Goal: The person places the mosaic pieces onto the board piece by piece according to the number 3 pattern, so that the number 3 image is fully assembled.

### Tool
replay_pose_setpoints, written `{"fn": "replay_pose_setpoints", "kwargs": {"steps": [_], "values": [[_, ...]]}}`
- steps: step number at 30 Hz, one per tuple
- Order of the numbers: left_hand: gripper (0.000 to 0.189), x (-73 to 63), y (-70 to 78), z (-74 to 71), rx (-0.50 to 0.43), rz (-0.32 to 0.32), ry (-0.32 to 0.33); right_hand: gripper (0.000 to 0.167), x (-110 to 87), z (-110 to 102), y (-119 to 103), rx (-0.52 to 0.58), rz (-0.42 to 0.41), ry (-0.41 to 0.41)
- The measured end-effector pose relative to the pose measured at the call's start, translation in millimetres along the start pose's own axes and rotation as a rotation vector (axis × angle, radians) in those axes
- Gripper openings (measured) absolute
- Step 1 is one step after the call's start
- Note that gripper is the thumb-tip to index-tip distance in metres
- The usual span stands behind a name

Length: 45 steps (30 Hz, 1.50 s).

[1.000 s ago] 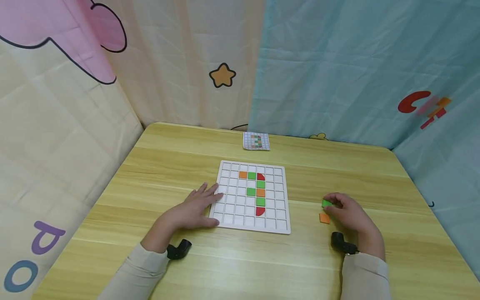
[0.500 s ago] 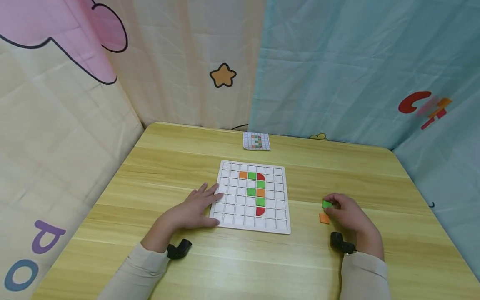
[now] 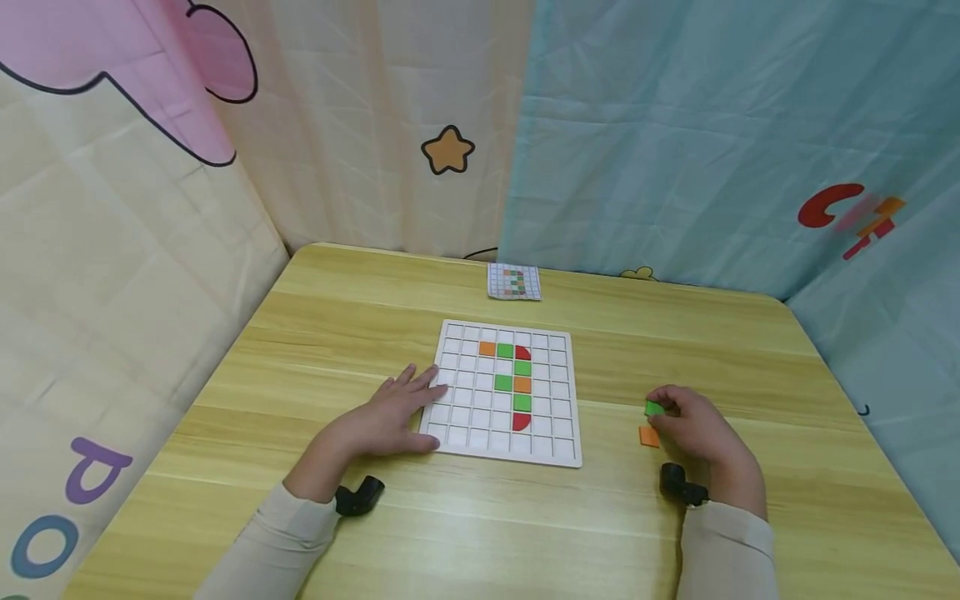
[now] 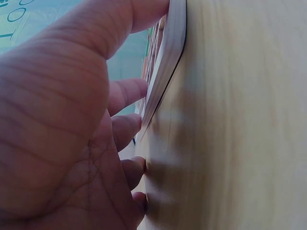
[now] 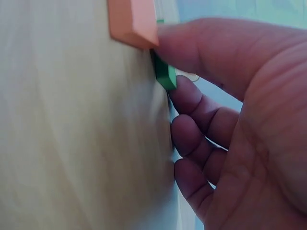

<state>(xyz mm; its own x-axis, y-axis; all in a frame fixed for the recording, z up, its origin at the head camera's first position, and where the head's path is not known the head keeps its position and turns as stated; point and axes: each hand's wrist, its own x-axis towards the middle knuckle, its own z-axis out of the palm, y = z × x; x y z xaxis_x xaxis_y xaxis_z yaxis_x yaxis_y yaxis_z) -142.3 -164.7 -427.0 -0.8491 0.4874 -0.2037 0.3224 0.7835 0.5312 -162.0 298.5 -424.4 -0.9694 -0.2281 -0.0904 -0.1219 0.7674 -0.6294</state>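
A white grid board lies flat on the table, with green and orange square tiles and red rounded tiles in its cells. My left hand rests at the board's left edge with fingers spread; in the left wrist view, the thumb and two fingers touch the board. To the right, my right hand holds a green square tile at the table surface between thumb and index finger. Just nearer than it lies an orange square tile, close to the thumb. The right wrist view shows the green tile partly behind the thumb.
Behind the board lies a small printed card with a coloured grid pattern. Curtains hang along the table's back and sides. Wood-grain tabletop stretches in front of the board and between the hands.
The hands and tiles stay almost where they were. My right wrist shifts very slightly left, and the head view moves a little.
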Motion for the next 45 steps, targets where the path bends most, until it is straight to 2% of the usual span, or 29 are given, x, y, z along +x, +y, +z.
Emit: {"fn": "replay_pose_setpoints", "kwargs": {"steps": [6,15,22,26,37,45], "values": [[0.081,-0.8,1.6,-1.0,-0.007,-0.007,0.001,0.027,2.1,0,1,-0.012,-0.008,0.01],[0.08,-0.1,0.7,-1.3,0.001,-0.006,-0.002,0.032,0.2,-2,-4,-0.013,0.074,0.019],[0.08,-0.1,2.0,-1.8,-0.009,0.001,0.0,0.03,6.9,0,-16,0.005,-0.01,0.043],[0.08,-0.3,2.3,-1.6,-0.01,0.0,0.003,0.028,12.9,3,-25,0.008,-0.031,0.038],[0.079,-1.6,0.7,0.0,-0.006,0.011,0.012,0.024,30.4,27,-58,-0.015,-0.096,-0.01],[0.08,-1.6,-0.1,0.6,-0.006,0.008,0.01,0.026,36.1,39,-77,-0.009,-0.135,0.0]]}}
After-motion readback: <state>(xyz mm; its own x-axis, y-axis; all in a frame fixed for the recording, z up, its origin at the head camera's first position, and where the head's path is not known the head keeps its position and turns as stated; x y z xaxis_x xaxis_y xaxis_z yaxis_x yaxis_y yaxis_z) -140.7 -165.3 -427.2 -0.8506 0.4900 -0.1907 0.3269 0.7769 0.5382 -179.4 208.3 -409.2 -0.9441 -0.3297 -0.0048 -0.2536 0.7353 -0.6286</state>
